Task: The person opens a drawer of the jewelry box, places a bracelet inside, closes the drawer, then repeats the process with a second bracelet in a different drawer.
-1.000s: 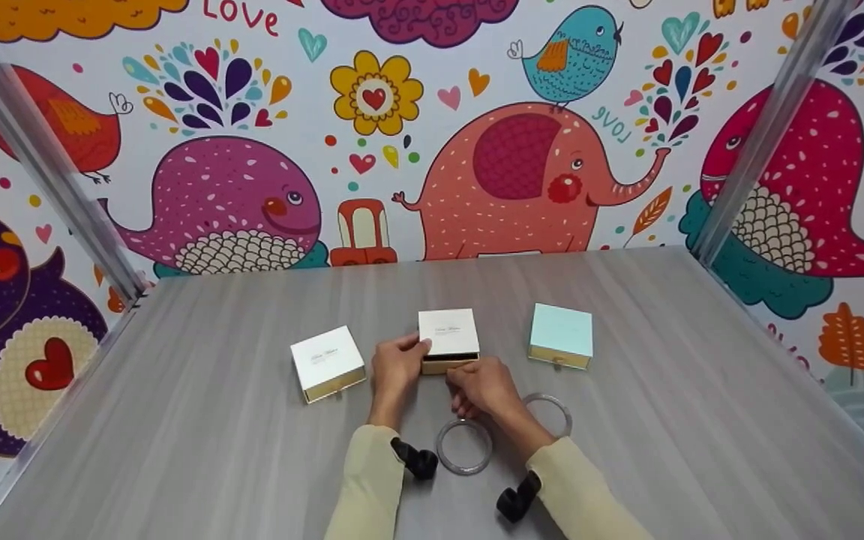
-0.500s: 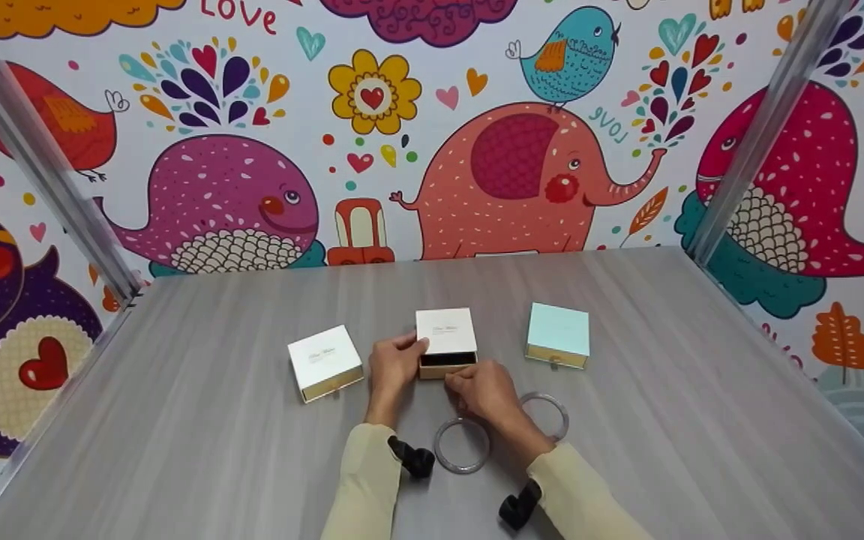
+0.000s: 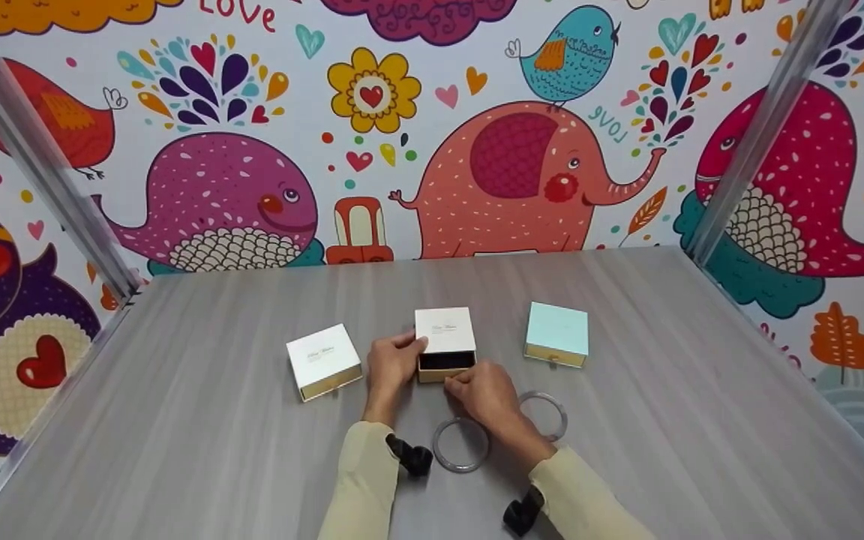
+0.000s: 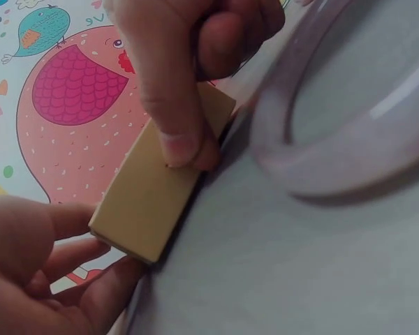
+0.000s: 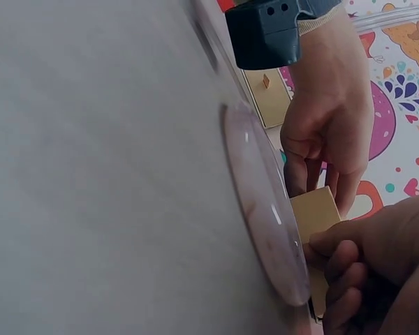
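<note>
A white drawer box (image 3: 444, 330) sits in the middle of the table, its gold-fronted drawer (image 4: 143, 192) partly pulled out and dark inside. My left hand (image 3: 393, 367) holds the box's left side, with the thumb near the top edge. Thumb and finger of my right hand (image 3: 486, 390) pinch the middle of the drawer front, seen closely in the left wrist view; any pull tab there is hidden by them. Just in front of the hands lies a translucent pale bangle (image 3: 436, 447). A second bangle (image 3: 564, 417) lies beside the right wrist, partly covered by it.
Left of the middle box stands another white box (image 3: 325, 354) with a gold front. A mint-green box (image 3: 557, 327) stands to the right, also gold-fronted. Behind the table (image 3: 214, 420) rises a wall with printed cartoon animals (image 3: 507, 187).
The drawer has slid further out toward me, showing more of its dark inside. My right hand has moved slightly nearer with it, while the left hand stays at the box's side.
</note>
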Available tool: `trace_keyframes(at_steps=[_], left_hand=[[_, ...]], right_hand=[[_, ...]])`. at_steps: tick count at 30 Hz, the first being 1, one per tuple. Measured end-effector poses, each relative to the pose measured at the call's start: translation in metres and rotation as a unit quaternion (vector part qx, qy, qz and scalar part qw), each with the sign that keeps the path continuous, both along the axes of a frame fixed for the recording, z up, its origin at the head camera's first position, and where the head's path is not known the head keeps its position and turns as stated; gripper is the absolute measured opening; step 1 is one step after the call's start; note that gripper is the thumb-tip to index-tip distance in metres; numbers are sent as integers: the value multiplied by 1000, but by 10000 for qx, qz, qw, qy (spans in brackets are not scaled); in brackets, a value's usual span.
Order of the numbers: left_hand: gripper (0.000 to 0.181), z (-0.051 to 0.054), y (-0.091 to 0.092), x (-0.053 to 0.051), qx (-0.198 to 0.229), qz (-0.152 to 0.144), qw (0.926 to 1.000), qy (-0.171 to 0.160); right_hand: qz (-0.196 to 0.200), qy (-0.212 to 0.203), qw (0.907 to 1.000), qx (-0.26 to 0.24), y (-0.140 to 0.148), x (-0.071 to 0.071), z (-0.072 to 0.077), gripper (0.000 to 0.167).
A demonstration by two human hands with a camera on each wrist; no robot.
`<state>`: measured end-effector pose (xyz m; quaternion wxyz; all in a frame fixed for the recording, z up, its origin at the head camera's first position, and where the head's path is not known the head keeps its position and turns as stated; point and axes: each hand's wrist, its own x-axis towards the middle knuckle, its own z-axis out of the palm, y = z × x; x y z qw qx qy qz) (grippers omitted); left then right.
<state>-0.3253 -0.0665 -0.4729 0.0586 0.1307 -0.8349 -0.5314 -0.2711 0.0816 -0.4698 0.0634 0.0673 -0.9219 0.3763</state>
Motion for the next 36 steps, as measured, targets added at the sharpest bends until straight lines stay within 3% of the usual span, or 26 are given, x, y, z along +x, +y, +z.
trace_keyframes(at_steps=[8,21,36], left_hand=[[32,1,-1,1,-24,-6,10000,-95],[31,-2,0,0,-39,23,9999,89],[31,-1,1,0,-16,18,9999,124]], right_hand=[[235,-83,9997,47,1,4,1,31],[286,-197,9993,113,4,11,3,19],[480,-382,9980,179,8,17,9,18]])
